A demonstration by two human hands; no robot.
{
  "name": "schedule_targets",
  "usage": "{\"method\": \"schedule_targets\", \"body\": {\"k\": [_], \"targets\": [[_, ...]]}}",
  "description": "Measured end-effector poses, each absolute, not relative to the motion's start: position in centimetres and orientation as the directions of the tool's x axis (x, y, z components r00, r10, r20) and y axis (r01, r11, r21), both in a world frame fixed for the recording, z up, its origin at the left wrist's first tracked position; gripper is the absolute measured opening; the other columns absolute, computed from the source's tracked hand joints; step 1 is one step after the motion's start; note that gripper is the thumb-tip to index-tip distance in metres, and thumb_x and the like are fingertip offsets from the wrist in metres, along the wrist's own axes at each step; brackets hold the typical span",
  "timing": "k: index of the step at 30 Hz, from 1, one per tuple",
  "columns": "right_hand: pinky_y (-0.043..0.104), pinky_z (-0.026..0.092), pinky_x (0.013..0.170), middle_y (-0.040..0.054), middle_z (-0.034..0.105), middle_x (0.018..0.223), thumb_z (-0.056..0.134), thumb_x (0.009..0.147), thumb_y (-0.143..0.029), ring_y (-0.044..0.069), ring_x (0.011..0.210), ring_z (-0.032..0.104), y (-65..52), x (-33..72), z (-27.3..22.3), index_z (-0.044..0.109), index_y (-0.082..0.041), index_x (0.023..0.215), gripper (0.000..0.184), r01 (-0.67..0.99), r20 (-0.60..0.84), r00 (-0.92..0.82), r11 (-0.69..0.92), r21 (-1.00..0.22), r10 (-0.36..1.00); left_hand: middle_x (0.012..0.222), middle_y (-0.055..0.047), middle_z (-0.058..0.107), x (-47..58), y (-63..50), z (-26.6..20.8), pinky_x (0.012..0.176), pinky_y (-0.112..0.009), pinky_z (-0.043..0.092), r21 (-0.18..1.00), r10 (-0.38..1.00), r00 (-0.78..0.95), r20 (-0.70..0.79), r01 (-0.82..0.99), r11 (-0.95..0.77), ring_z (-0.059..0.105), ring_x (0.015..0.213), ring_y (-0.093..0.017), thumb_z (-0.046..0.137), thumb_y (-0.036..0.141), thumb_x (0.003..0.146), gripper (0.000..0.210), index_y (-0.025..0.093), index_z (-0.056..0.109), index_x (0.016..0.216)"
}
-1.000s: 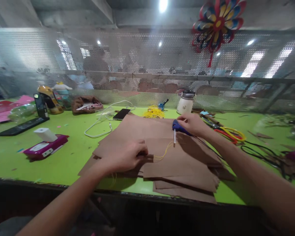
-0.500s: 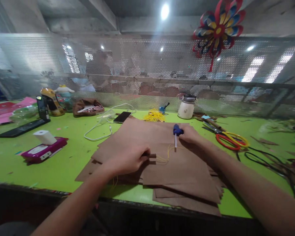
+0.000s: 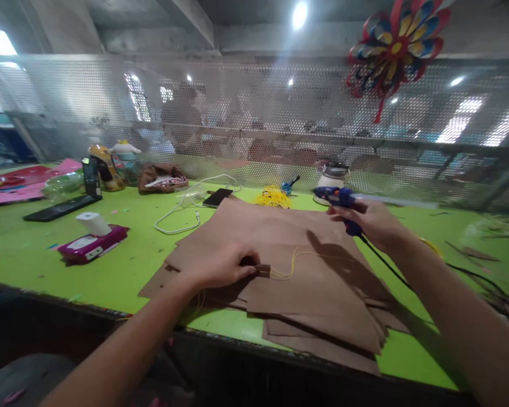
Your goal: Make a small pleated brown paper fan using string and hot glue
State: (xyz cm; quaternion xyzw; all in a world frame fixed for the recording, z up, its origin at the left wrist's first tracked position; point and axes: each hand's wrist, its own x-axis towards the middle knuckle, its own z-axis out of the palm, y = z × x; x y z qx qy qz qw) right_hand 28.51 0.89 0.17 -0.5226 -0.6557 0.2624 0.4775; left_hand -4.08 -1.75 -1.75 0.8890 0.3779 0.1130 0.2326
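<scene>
My right hand [image 3: 371,223] is raised over the right part of the brown paper stack, wrapped round a blue glue gun [image 3: 337,198]. Its nozzle points left, a clear glue stick [image 3: 401,200] sticks out behind, and a black cord hangs below. Resting on the stack of brown paper sheets [image 3: 305,297], my left hand [image 3: 227,265] pinches a small brown paper strip [image 3: 263,268]. From the strip's right end, a thin yellow string [image 3: 294,263] curls over the top sheet. The strip's left end is hidden by the fingers.
Behind the paper lie a yellow string bundle [image 3: 272,196], a dark phone [image 3: 218,197] and a white cable [image 3: 173,230]. A white jar [image 3: 328,183] stands behind the glue gun. At left is a purple box [image 3: 93,246]. The green table [image 3: 136,265] ends at a dark front edge.
My right hand has lifted up and right from the paper, turning the glue gun from end-on to sideways. My left hand keeps its pinch on the strip. The view has shifted slightly.
</scene>
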Motion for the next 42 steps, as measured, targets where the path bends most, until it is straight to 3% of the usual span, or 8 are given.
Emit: {"method": "schedule_targets", "body": {"k": [3,8,16,30,35,42], "targets": [[0.023,0.041,0.052,0.0098,0.068,0.092,0.058,0.079,-0.048,0.020,0.078,0.063,-2.4,26.1,1.1,0.066,-0.017,0.096,0.036,0.304,0.211,-0.278,0.294,-0.906,0.937,0.091,-0.003,0.065,-4.2,-2.2,-2.0,0.072,-0.024,0.040,0.498,0.738,0.672,0.058,0.622,-0.605,0.056,0.080,-0.015,0.051,0.029,0.084,0.021,0.017,0.064,0.096],[0.022,0.038,0.048,0.0088,0.067,0.086,0.051,0.083,-0.051,0.013,0.063,0.056,-5.4,23.7,1.6,0.070,-0.015,0.090,0.040,0.393,0.044,-0.503,0.274,-0.878,0.863,0.090,-0.004,0.063,-4.2,-2.6,-2.5,0.075,-0.024,0.040,0.436,0.716,0.683,0.144,0.606,-0.666,0.055,0.083,-0.015,0.050,0.028,0.086,0.020,0.018,0.065,0.094],[0.023,0.041,0.053,0.0065,0.067,0.081,0.044,0.085,-0.055,0.014,0.063,0.054,-6.0,23.9,0.2,0.069,-0.016,0.086,0.046,0.584,0.009,-0.456,0.307,-0.752,0.890,0.088,-0.004,0.059,-4.1,-2.0,-3.3,0.074,-0.024,0.040,0.379,0.691,0.699,0.182,0.599,-0.706,0.054,0.081,-0.014,0.051,0.026,0.085,0.017,0.018,0.065,0.091],[0.023,0.041,0.052,0.0014,0.061,0.068,0.040,0.089,-0.048,0.012,0.057,0.051,-6.2,22.9,-0.3,0.065,-0.019,0.083,0.040,0.666,0.083,-0.525,0.469,-0.580,0.847,0.089,-0.003,0.061,-4.3,-2.1,-3.4,0.069,-0.024,0.039,0.418,0.753,0.647,0.118,0.656,-0.629,0.053,0.079,-0.015,0.050,0.031,0.085,0.019,0.018,0.061,0.094],[0.023,0.041,0.055,0.0030,0.061,0.074,0.039,0.089,-0.049,0.013,0.062,0.051,-6.2,23.6,0.4,0.066,-0.018,0.082,0.042,0.637,0.148,-0.523,0.500,-0.586,0.839,0.087,-0.003,0.060,-4.2,-2.2,-3.2,0.066,-0.024,0.039,0.410,0.760,0.641,0.103,0.669,-0.620,0.052,0.076,-0.014,0.050,0.031,0.084,0.018,0.017,0.060,0.091],[0.023,0.037,0.046,0.0027,0.058,0.069,0.043,0.087,-0.050,0.011,0.053,0.046,-6.5,25.6,1.5,0.066,-0.020,0.083,0.039,0.632,0.180,-0.436,0.442,-0.636,0.882,0.089,-0.002,0.061,-4.2,-2.4,-2.9,0.071,-0.025,0.040,0.409,0.748,0.655,0.105,0.657,-0.633,0.053,0.080,-0.015,0.050,0.028,0.083,0.017,0.019,0.061,0.092]]}}
